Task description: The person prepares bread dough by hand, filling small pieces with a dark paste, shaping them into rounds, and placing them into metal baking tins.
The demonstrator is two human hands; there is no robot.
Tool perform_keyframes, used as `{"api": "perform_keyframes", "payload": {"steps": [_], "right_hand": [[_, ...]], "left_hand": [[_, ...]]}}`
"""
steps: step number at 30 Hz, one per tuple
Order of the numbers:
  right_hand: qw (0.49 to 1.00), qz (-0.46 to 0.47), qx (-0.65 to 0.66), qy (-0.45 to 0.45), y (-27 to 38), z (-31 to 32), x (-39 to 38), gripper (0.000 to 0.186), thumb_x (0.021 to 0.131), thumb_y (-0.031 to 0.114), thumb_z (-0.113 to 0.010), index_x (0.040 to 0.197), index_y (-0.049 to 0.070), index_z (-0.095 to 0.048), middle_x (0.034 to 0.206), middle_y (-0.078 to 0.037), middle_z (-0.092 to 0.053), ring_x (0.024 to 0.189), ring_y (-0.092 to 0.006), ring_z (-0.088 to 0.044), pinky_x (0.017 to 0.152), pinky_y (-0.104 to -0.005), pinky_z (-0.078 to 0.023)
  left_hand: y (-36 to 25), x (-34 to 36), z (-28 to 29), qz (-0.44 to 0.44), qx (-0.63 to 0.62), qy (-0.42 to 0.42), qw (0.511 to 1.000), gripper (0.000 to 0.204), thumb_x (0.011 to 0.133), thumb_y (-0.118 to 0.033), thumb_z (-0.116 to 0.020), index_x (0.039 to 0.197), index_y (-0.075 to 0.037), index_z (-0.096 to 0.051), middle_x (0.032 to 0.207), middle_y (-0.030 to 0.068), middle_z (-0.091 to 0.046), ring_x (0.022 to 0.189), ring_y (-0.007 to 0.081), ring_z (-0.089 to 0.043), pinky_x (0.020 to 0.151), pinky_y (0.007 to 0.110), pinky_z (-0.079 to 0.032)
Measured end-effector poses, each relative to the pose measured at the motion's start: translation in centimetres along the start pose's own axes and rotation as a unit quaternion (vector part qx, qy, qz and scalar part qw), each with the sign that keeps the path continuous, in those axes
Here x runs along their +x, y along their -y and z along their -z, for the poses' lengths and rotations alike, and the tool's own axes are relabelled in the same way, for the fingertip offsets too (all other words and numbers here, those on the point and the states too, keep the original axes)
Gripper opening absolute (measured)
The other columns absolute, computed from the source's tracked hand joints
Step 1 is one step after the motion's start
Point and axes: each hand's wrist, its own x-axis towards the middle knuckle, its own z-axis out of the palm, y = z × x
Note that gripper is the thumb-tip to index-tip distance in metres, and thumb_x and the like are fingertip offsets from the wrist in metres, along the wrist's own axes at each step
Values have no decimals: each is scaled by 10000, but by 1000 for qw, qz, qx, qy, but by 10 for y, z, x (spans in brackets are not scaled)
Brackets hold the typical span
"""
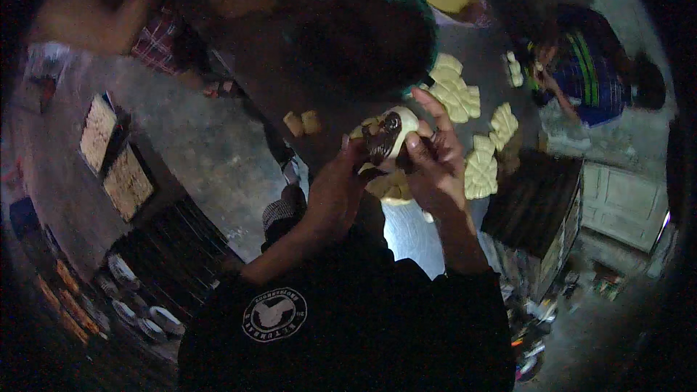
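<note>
My left hand [352, 160] and my right hand [435, 156] meet around a pale piece of dough [405, 129] smeared with dark brown filling. My left fingers grip its left side, and my right thumb presses its right edge with the fingers curled behind. Just above is a large dark bowl with a teal rim [430, 33]. Cut pale dough portions [454, 94] lie on the dark tabletop [265, 80] to the right of my hands, and small tan pieces [301, 122] lie to the left. More tan material [385, 190], hard to make out, is below my hands.
A purple-rimmed bowl [477, 7] of yellow stuff sits at the top. Co-workers are at the right [592, 69] and upper left [156, 40]. Trays [98, 131] lie on the left floor near dark stacked racks [174, 247]. A dark box-like unit [530, 207] stands at lower right.
</note>
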Motion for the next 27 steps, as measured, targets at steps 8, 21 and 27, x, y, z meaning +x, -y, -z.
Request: {"api": "perform_keyframes", "payload": {"steps": [8, 21, 27], "right_hand": [[977, 179, -116, 1, -5, 108, -140, 499, 859, -11, -700, 1320, -2, -511, 1218, -126, -617, 1069, -180, -624, 844, -315, -563], [800, 410, -404, -171, 17, 159, -339, 261, 754, -26, -749, 1010, -20, -699, 1081, -185, -665, 999, -307, -652, 798, -352, -548], [749, 421, -490, -146, 41, 173, -392, 249, 767, -5, -715, 1015, 11, -698, 1053, -131, -678, 932, -276, -640, 756, -349, -533]], "left_hand": [[-7, -55, -94, 97, -416, 103, 898, 350, 927, -23, -607, 1263, 24, -518, 1251, 110, -563, 1156, 241, -574, 1009, 382, -459], [36, -158, -234, -168, 3, 240, 956, 384, 981, -139, -564, 1304, 66, -527, 1285, 149, -574, 1215, 200, -533, 1015, 339, -443], [23, -197, -274, -207, 165, 191, 945, 290, 991, -191, -542, 1075, 58, -664, 975, 102, -701, 895, 128, -634, 795, 280, -502]]}}
